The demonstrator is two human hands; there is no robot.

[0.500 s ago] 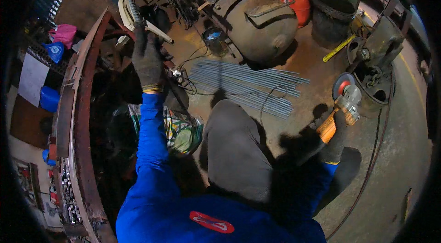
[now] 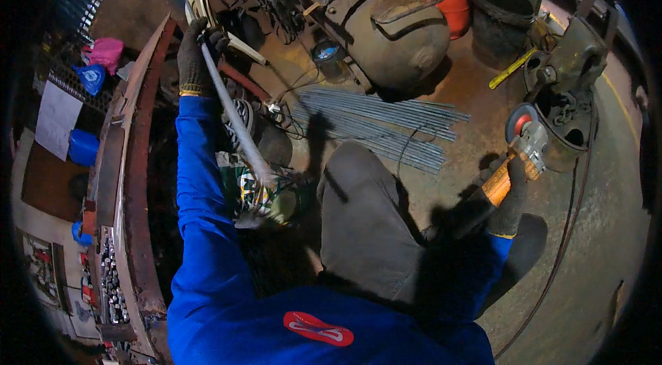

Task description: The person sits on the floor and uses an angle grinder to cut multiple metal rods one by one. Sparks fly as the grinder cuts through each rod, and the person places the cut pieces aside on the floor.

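Observation:
My left hand (image 2: 194,65), in a dark knit glove, is raised at the upper left with its fingers closed around one end of a long grey metal rod (image 2: 236,115). The rod slants down and toward me, its lower end blurred over a patterned sack (image 2: 249,189). My right hand (image 2: 509,203), also gloved, grips an angle grinder (image 2: 496,189) by its orange body at the right. The grinder's disc (image 2: 522,122) points away from me, close to a rusty metal housing (image 2: 569,120). Several grey rods (image 2: 386,124) lie bundled on the floor between my hands.
A brown tank (image 2: 407,34) stands beyond the rods, with a red cylinder (image 2: 445,6) and a black bucket (image 2: 500,20) behind it. A rusty steel beam (image 2: 138,193) runs along my left. A cable (image 2: 569,227) trails across the floor at the right.
My left hand has moved left and a little farther away. The rod, which pointed up and away from it, now slants down toward me. The right hand still holds the grinder in nearly the same place.

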